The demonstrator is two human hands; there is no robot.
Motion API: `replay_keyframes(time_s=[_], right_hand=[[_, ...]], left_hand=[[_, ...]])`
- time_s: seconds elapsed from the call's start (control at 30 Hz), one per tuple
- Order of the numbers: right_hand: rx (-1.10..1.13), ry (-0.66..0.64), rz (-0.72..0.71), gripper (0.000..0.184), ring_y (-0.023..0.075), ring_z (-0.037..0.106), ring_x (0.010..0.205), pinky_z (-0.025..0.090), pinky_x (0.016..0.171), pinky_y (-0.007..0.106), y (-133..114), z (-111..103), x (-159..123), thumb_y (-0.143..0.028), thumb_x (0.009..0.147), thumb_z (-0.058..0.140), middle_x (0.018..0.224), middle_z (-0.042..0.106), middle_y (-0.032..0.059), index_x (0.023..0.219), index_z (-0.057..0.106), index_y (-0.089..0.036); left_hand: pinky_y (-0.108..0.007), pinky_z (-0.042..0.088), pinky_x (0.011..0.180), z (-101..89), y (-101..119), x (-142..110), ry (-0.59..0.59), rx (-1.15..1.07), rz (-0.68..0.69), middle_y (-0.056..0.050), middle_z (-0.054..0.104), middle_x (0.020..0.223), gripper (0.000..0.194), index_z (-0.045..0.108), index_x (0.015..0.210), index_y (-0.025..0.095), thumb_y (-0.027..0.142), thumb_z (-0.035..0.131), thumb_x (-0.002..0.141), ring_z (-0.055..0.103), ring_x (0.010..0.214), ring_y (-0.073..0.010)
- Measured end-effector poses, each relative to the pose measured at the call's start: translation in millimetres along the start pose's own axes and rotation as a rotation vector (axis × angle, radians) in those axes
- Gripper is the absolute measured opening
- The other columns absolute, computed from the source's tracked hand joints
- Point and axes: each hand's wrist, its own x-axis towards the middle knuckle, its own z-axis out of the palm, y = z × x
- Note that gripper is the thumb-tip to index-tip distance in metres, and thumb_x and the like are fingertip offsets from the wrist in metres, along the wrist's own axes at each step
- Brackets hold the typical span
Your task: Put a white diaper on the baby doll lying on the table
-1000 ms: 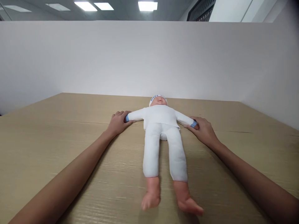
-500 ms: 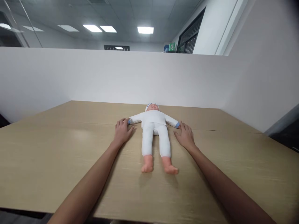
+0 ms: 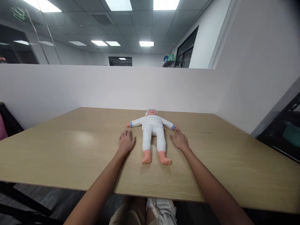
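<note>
A baby doll (image 3: 152,123) lies on its back with its feet toward me, dressed in a white top, white trousers and a white cap with dark marks. Blue cuffs end its outspread sleeves. My left hand (image 3: 126,142) rests flat on the table, fingers apart, just below the doll's hand on the left and apart from it. On the other side my right hand (image 3: 180,139) lies open, its fingertips at the doll's hand on the right; whether they touch I cannot tell. Neither hand holds anything.
The wooden table (image 3: 70,156) has a seam across it behind my hands. A white partition (image 3: 145,87) rises at its far edge. Below the near edge, a white cloth-like item (image 3: 162,212) lies on my lap. A dark shelf (image 3: 283,134) stands at the right.
My left hand has drawn back toward me, off the doll's hand. My right hand has also slid back a little. The camera view has tilted and pulled back, showing my lap.
</note>
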Motion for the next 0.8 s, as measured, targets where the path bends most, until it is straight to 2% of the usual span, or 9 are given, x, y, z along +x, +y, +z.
replay_keyframes(time_s=[0.37,0.57,0.7,0.8], right_hand=[[0.004,-0.033,-0.007,0.084,0.0315,0.025,0.174,0.018,0.141,0.049,10,3,11,-0.054,0.114,0.036,0.188,0.022,0.019,0.179,0.024,-0.003],[0.064,-0.028,-0.029,0.084,0.0315,0.022,0.175,0.018,0.142,0.044,6,0,9,-0.049,0.113,0.037,0.187,0.023,0.023,0.177,0.025,0.003],[0.154,0.007,-0.016,0.083,0.0351,0.026,0.174,0.02,0.141,0.05,2,-7,4,-0.048,0.11,0.043,0.186,0.025,0.0239,0.176,0.029,0.001],[0.256,0.058,-0.008,0.081,0.0409,0.033,0.169,0.023,0.14,0.058,-4,-17,-3,-0.045,0.104,0.054,0.182,0.033,0.0264,0.172,0.039,-0.002]], left_hand=[[-0.055,0.04,0.124,1.1,1,3,-0.077,0.039,-0.026,-0.02,0.055,0.168,0.059,0.059,0.156,0.016,0.052,0.048,0.11,0.048,0.152,-0.0406],[-0.056,0.039,0.124,-1.2,3,2,-0.084,0.034,-0.017,-0.021,0.056,0.168,0.056,0.061,0.152,0.017,0.052,0.048,0.11,0.047,0.153,-0.0413],[-0.058,0.038,0.123,-0.1,3,-1,-0.075,0.014,-0.015,-0.021,0.056,0.166,0.052,0.063,0.149,0.018,0.05,0.049,0.11,0.047,0.152,-0.042],[-0.058,0.038,0.123,-1.1,2,1,-0.077,-0.014,-0.015,-0.021,0.056,0.166,0.05,0.064,0.148,0.018,0.049,0.051,0.111,0.047,0.152,-0.0424]])
